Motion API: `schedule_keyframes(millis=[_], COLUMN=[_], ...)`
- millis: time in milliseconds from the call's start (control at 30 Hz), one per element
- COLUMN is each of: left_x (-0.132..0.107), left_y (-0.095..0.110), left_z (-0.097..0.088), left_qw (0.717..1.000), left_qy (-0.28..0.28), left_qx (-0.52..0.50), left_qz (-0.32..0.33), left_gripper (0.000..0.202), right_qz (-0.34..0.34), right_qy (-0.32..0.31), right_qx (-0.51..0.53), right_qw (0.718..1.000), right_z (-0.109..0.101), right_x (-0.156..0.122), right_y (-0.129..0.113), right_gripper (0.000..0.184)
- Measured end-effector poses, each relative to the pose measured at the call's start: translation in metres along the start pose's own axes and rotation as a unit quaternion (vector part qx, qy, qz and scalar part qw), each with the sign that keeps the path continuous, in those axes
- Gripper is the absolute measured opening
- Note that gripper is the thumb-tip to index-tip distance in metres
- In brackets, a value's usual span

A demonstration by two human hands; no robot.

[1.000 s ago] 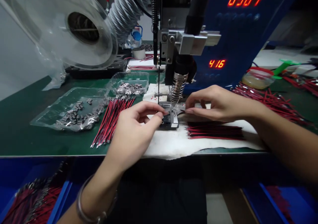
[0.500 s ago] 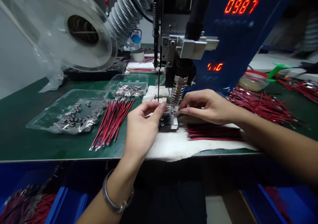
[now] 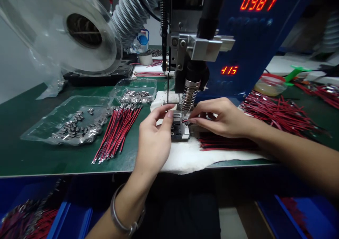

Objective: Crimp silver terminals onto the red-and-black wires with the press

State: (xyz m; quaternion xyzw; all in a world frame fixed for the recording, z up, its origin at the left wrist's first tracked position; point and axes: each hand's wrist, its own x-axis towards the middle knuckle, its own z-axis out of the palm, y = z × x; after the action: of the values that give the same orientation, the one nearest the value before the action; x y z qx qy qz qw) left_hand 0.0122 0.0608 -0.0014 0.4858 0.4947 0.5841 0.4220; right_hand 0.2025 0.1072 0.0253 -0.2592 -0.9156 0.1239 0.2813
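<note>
My left hand [image 3: 155, 140] is at the left side of a small metal fixture [image 3: 181, 131], its thumb and forefinger drawn together at the fixture's edge. Whatever sits between those fingertips is too small to make out. From the other side, my right hand [image 3: 221, 117] pinches a thin red wire [image 3: 185, 121] whose end points into the fixture. A spring-wrapped machine head [image 3: 191, 90] stands right above, beside a thin vertical feed tube [image 3: 167, 87]. Under my right hand a row of red and black wires [image 3: 227, 143] lies on a white cloth [image 3: 182, 161].
Left on the green table [image 3: 31, 161] are two clear trays [image 3: 34, 131] of small metal parts and a wire bundle [image 3: 116, 133]. A large clear reel [image 3: 106, 60] overhangs there. The blue machine housing [image 3: 254, 37] shows red digits. More wires [image 3: 278, 115] lie right.
My hands stay at the fixture; the right fingertips have shifted slightly left with the wire. The lower red display reads differently, and the whole view has moved a little.
</note>
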Motion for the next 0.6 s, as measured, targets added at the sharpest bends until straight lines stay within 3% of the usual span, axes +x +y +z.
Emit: schedule_keyframes(millis=[300,600], left_x=[-0.0032,-0.0077], left_y=[-0.0044,-0.0024], left_z=[-0.0021,-0.0008], left_qw=[0.999,1.000], left_qy=[0.001,0.004], left_qx=[-0.037,0.026], left_qz=[-0.019,-0.001], left_gripper=[0.024,0.024], right_qz=[0.023,0.006], right_qy=[0.011,0.034], right_qx=[-0.011,-0.019], right_qw=[1.000,0.999], right_z=[0.0012,0.0040], right_x=[-0.0004,-0.0005], right_y=[-0.0050,-0.0057], right_gripper=[0.015,0.011])
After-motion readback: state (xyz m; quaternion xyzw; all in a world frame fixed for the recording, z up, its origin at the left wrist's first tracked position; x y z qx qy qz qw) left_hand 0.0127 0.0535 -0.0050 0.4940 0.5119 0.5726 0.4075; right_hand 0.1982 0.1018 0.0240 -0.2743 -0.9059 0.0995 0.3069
